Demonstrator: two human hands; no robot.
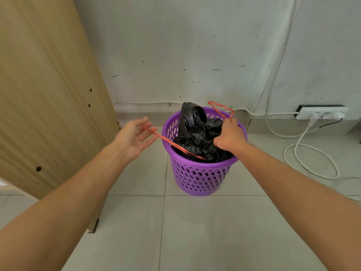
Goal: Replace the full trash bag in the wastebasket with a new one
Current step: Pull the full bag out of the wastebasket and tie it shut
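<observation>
Item: full black trash bag, inside purple wastebasket between my hands. Right hand clenches bag and drawstring; left hand spread, string draped over its fingers. Step: cinching. Next: lift out.

**No legible text**

No writing, label, brand, number or sign could be read anywhere in the view.
</observation>
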